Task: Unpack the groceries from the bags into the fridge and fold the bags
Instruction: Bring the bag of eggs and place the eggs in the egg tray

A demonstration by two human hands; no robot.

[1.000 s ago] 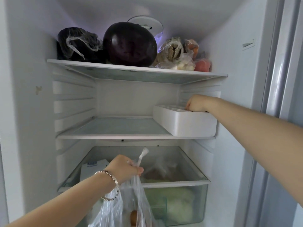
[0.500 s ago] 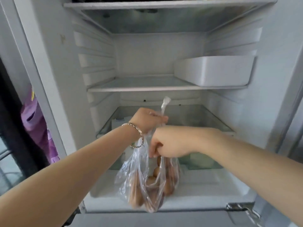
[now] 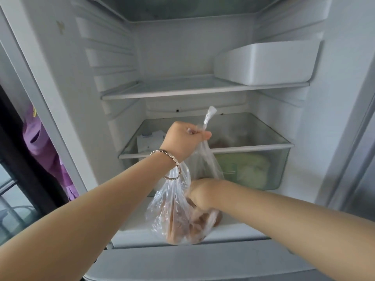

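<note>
Holding the clear bag (image 3: 172, 207) by its twisted neck, your left hand (image 3: 187, 138) is clamped on the plastic at frame centre. The bag hangs free in front of the open fridge, just above its white floor (image 3: 129, 239). Your right hand (image 3: 199, 194) is inside the bag mouth, at 5 o'clock from the left. Its fingers are blurred behind the film, so I cannot tell whether they have closed on anything. Brown rounded items, probably eggs (image 3: 180, 230), sit in the bag bottom at 6 o'clock. Risks, as judged: film snagging on your wrist as you withdraw could spill eggs, knocks against the floor edge could crack them, and a downward tug could slip the neck from your grip. The likely destination is the white tray (image 3: 267, 63) at 1 o'clock on the middle shelf (image 3: 182, 91), and the path up looks unobstructed. Nearby are a drawer (image 3: 251, 148) with a green vegetable (image 3: 249, 171) at 3 o'clock and a purple cloth (image 3: 38, 142) at 9 o'clock.
</note>
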